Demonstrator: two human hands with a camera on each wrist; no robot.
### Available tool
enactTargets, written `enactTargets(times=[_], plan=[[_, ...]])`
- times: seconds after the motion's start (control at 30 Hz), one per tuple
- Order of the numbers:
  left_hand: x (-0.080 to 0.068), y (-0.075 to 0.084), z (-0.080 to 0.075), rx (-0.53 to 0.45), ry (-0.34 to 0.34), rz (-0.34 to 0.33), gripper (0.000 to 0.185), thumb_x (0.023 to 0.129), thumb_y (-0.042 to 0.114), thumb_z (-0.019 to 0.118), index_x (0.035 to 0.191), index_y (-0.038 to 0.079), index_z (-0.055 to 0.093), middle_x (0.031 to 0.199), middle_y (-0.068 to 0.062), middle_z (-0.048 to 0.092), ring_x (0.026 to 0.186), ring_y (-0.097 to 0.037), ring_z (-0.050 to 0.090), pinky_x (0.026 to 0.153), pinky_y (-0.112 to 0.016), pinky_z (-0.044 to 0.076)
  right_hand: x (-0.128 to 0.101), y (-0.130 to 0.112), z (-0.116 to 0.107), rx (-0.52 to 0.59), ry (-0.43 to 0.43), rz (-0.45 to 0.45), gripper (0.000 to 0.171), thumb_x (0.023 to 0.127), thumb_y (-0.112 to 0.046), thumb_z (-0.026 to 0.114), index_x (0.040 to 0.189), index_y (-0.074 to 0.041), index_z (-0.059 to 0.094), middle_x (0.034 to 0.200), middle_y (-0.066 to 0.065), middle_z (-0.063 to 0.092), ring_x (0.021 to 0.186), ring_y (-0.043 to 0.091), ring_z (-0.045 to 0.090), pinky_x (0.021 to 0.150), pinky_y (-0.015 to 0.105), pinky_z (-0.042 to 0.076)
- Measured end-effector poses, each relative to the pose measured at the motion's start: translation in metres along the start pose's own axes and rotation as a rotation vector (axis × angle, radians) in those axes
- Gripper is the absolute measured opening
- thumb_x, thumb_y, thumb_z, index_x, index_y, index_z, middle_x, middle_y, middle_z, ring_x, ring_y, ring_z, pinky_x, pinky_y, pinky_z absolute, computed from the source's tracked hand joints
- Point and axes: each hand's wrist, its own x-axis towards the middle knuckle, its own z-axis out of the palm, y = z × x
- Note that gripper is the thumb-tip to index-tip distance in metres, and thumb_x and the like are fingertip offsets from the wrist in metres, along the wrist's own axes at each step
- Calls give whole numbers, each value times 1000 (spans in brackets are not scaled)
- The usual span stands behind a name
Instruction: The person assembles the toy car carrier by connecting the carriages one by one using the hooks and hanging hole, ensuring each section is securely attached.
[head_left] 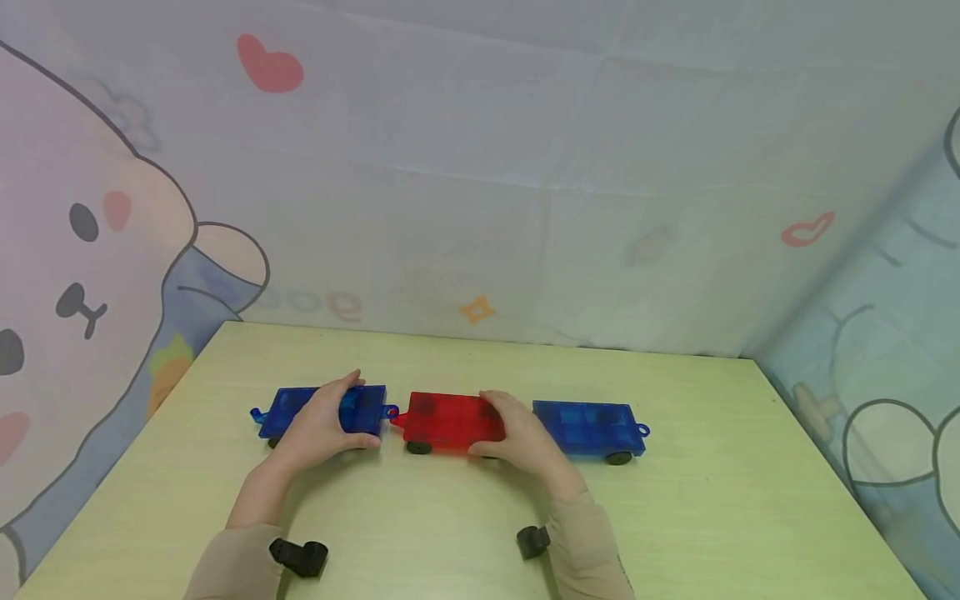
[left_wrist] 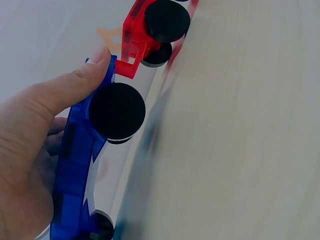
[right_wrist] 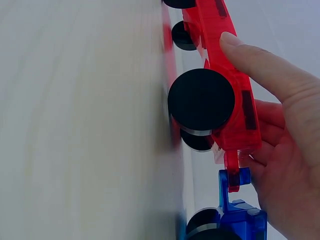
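Observation:
My left hand grips a see-through blue toy train car with black wheels, the thumb along its near side. To its right is a red toy train car, held at its right end by my right hand. A red coupling piece meets the end of the left blue car in the left wrist view. In the right wrist view a red link sits in the blue hook of a second blue car. My right hand hides that joint in the head view.
The cars form a row across the pale wooden table. Behind the table's far edge hangs a printed cloth backdrop. A black wrist camera sits at the left sleeve, another camera at the right.

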Motion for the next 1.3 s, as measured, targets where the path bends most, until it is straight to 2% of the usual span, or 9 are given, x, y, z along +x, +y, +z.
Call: enactTargets(times=[0.53,0.9,1.3], plan=[[-2,1,0,31,-18,-6,106,68,32,87,148,-4,29,143,-20,46,135,-43,36,107,-61,33,1,-2,1,-14,-7,-6,77,81,-31,78,143,-3,42,147,13,44,136,32,40,112,47,35],[0,0,2,56,-13,16,105,68,33,87,147,-5,30,142,-21,47,134,-43,38,107,-60,34,1,-4,0,-42,-22,2,76,82,-31,77,144,-3,42,147,12,44,137,31,40,112,47,34],[1,1,2,67,-17,1,105,68,34,87,148,-3,30,144,-20,46,135,-43,37,106,-61,34,1,-4,-2,-41,-18,3,73,83,-30,76,143,-5,43,146,12,45,136,31,41,112,47,35]])
